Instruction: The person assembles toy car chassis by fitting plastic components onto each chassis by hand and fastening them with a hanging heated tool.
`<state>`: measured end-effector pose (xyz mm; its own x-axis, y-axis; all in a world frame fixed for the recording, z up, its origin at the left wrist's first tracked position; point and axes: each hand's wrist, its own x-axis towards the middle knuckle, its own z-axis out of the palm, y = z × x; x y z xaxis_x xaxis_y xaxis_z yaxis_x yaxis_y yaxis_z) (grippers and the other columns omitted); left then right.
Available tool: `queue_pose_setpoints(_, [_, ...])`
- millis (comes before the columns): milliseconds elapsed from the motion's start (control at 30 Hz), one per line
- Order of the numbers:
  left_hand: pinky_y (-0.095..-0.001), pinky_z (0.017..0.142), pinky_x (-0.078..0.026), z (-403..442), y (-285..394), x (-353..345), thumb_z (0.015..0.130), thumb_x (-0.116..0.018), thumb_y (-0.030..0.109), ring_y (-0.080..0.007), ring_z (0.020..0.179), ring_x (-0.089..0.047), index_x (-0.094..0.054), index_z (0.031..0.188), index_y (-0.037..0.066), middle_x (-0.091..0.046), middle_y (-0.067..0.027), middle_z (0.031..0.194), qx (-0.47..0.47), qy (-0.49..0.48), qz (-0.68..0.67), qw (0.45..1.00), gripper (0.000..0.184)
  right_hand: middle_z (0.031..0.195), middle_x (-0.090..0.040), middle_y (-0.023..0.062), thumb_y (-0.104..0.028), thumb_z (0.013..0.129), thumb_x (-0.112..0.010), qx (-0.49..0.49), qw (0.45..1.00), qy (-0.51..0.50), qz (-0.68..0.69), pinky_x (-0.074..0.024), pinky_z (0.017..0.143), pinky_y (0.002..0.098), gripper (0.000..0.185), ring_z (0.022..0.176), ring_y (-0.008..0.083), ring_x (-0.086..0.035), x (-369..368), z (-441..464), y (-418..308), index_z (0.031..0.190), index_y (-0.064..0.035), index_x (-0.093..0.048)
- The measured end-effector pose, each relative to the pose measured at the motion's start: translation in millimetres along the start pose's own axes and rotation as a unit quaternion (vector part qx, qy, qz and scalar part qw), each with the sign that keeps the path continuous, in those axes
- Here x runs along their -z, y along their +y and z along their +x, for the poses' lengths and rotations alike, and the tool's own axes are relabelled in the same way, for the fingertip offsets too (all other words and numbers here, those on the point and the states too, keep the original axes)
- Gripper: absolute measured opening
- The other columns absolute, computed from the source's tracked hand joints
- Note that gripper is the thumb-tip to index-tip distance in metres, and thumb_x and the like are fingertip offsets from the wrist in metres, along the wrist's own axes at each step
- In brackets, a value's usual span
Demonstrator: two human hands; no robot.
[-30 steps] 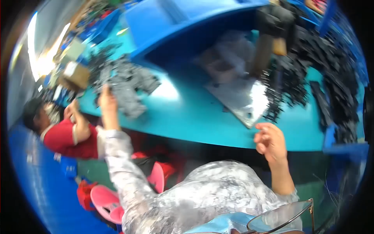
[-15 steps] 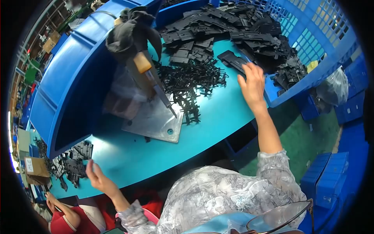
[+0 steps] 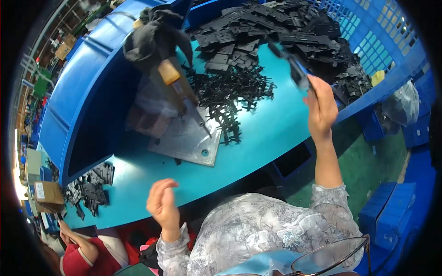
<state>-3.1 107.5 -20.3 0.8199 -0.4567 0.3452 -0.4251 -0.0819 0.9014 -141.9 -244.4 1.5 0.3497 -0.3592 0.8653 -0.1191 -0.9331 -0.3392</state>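
Note:
My right hand (image 3: 322, 108) grips one end of a long black plastic part (image 3: 294, 66), raised above the table's right side and blurred by motion. Above the near edge of the turquoise table (image 3: 271, 131) is my left hand (image 3: 163, 202), its fingers curled and blurred; whether anything is in them cannot be made out. A tool with a yellowish handle (image 3: 168, 72) and thin metal tip points down at a metal plate (image 3: 184, 142). Beside the plate lies a heap of small black branched pieces (image 3: 230, 92). Flat black parts (image 3: 235, 27) are piled behind it.
A large blue bin (image 3: 87, 78) arches over the table's left. A blue mesh basket (image 3: 382, 46) stands at the right. More dark parts (image 3: 90, 191) lie at the far left, near a cardboard box (image 3: 48, 193) and a person in a red top (image 3: 92, 253).
My right hand has taken hold of the long black part and lifted it towards me. My left hand has moved right, and its fingers have curled.

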Motion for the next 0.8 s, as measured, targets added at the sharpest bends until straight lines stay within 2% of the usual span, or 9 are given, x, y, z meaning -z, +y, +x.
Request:
queue_pose_setpoints(67, [-0.0303,0.074,-0.046,-6.5,-7.3,-13.4,0.082,-0.048,0.004,-0.0196,0.087,-0.057,-0.061,0.097,-0.005,-0.061,-0.0132,0.092,0.107,-0.084,-0.155,0.978,0.021,0.095,-0.060,0.0163,0.009,0.069,-0.056,0.123,0.988,-0.043,0.089,-0.0471,0.076,0.0392,0.028,0.087,0.0341,-0.057,2.2,-2.6,-34.9,0.096,0.0036,-0.058])
queue_pose_setpoints(133, [-0.0298,0.081,-0.047,-12.7,-7.7,-37.6,0.087,-0.047,0.011,-0.0198,0.096,-0.056,-0.051,0.117,-0.003,-0.056,-0.0126,0.107,0.252,-0.108,-0.357,0.893,0.033,0.097,-0.060,0.0140,0.002,0.072,-0.056,0.165,0.956,-0.135,0.202,-0.0465,0.073,0.0382,0.020,0.088,0.0300,-0.057,-2.0,-18.9,-64.6,0.091,-0.0003,-0.058])
queue_pose_setpoints(233, [-0.0277,0.086,-0.046,-5.2,-7.9,-60.8,0.091,-0.046,0.017,-0.0191,0.104,-0.053,-0.034,0.132,0.000,-0.048,-0.0122,0.120,0.399,-0.204,-0.402,0.799,0.046,0.099,-0.059,0.0155,-0.010,0.073,-0.058,0.222,0.907,-0.195,0.302,-0.0455,0.077,0.0398,0.024,0.093,0.0297,-0.056,-26.3,-48.7,-102.6,0.093,0.0008,-0.059])
queue_pose_setpoints(400, [-0.0272,0.086,-0.047,9.7,6.5,-67.3,0.091,-0.046,0.015,-0.0198,0.105,-0.052,-0.032,0.133,0.002,-0.050,-0.0135,0.118,0.383,-0.159,-0.476,0.775,0.046,0.100,-0.057,0.0166,-0.001,0.065,-0.063,0.171,0.891,-0.200,0.371,-0.0465,0.081,0.0420,0.025,0.098,0.0329,-0.052,-47.0,-79.2,-114.9,0.089,0.0021,-0.058])
queue_pose_setpoints(433, [-0.0279,0.086,-0.047,16.8,2.7,-61.6,0.087,-0.053,0.014,-0.0199,0.103,-0.053,-0.033,0.132,0.001,-0.050,-0.0155,0.118,0.441,-0.161,-0.614,0.635,0.051,0.101,-0.057,0.0168,0.000,0.064,-0.063,0.156,0.884,-0.212,0.386,-0.0465,0.081,0.0419,0.026,0.099,0.0333,-0.052,-46.1,-81.3,-115.0,0.089,0.0021,-0.058])
queue_pose_setpoints(533, [-0.0314,0.087,-0.046,12.4,-6.2,-61.1,0.083,-0.058,0.013,-0.0214,0.102,-0.054,-0.035,0.130,0.000,-0.051,-0.0170,0.116,0.418,-0.152,-0.482,0.755,0.054,0.103,-0.056,0.0167,0.002,0.064,-0.061,0.141,0.864,-0.233,0.423,-0.0459,0.083,0.0427,0.026,0.101,0.0347,-0.050,-50.3,-80.3,-115.4,0.089,0.0015,-0.058])
queue_pose_setpoints(667, [-0.0335,0.088,-0.046,16.8,-16.3,-64.1,0.077,-0.056,-0.001,-0.0227,0.098,-0.057,-0.038,0.124,-0.001,-0.056,-0.0157,0.110,0.357,-0.087,-0.538,0.758,0.050,0.102,-0.055,0.0159,0.001,0.064,-0.059,0.087,0.932,-0.199,0.291,-0.0456,0.080,0.0406,0.027,0.099,0.0342,-0.051,-42.2,-59.5,-98.9,0.090,0.0001,-0.058])
queue_pose_setpoints(767, [-0.0332,0.089,-0.046,22.5,-9.9,-61.6,0.075,-0.055,-0.005,-0.0208,0.098,-0.057,-0.036,0.123,-0.002,-0.057,-0.0148,0.109,0.347,-0.052,-0.522,0.778,0.052,0.094,-0.055,0.0172,-0.010,0.071,-0.064,-0.211,0.934,-0.205,0.202,-0.0458,0.069,0.0370,0.031,0.080,0.0313,-0.055,-54.6,-57.5,-80.9,0.099,0.0009,-0.057])
queue_pose_setpoints(800, [-0.0334,0.089,-0.046,22.8,-8.5,-62.8,0.075,-0.055,-0.005,-0.0207,0.098,-0.057,-0.036,0.123,-0.002,-0.057,-0.0145,0.109,0.341,-0.038,-0.505,0.792,0.052,0.094,-0.055,0.0174,-0.012,0.071,-0.064,-0.216,0.929,-0.253,0.160,-0.0460,0.068,0.0365,0.033,0.078,0.0308,-0.055,-58.8,-58.2,-80.3,0.100,0.0009,-0.056])
